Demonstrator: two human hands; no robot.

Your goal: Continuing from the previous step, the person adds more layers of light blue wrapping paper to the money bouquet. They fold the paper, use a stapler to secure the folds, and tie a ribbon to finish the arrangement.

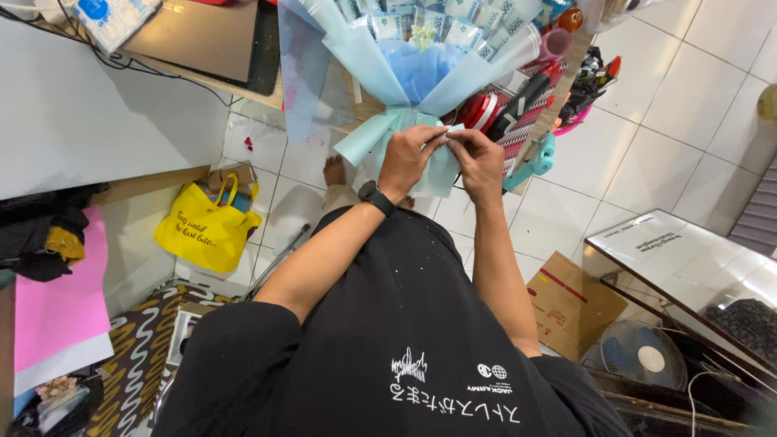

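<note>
A: Item one, to be entered: bouquet [421,65], wrapped in pale blue and mint paper, rolled banknotes set in its head. Position?

B: Laid on the desk [202,36], head pointed away from the person, stem end overhanging the desk edge. Its long axis is run from the stem end straight away from the body.

A: Grip on it?

B: The left hand [407,158] is closed around the mint wrap at the bouquet's neck. The right hand [477,162] is pinched shut on the same spot, just beside the left, fingertips touching; what is pinched, paper or a thin tie, cannot be told. Both hands are equally near the bouquet.

A: Surroundings, relative to the bouquet?

B: Red ribbon spools [483,112] are recorded just right of its neck; a yellow tote bag [206,226] is noted on the floor, below and well left.
</note>
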